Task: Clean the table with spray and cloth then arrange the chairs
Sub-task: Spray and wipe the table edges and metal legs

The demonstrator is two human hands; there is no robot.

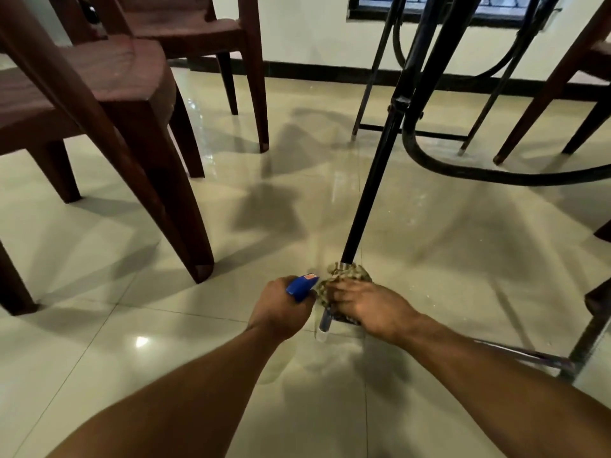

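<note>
the left hand (281, 309) is curled around the blue trigger head of a spray bottle (302, 286), low in the centre of the frame. the bottle's clear body hangs tilted below the hand, with its lower end close to the tiled floor (99, 375). just to the right, the right hand (367, 309) holds a bunched, olive-patterned cloth (345, 272) with its fingers closed into the fabric. the 2 hands are almost touching, and the bottle's head lies against the cloth's left edge.

the cloth is pressed against the foot of a thin black table leg (373, 180), where the leg meets the floor. whether it wraps fully around the leg cannot be told. the leg rises on a slant toward the upper centre of the frame. there it joins more black legs and a curved metal frame (463, 170) that sweeps off to the right edge.

a brown plastic near chair (115, 94) fills the upper left, with 1 leg planted just left of the hands. a far chair (198, 28) of the same kind stands behind it, toward the top. part of a right-side chair (562, 77) shows at the upper right, beyond the metal frame. at the lower right, a shiny metal rail (529, 355) runs behind the right forearm.

the floor is glossy cream tile showing soft shadows and reflections. a pale wall (314, 38) with a black skirting strip crosses the top, with a dark window frame (370, 11) above it.
</note>
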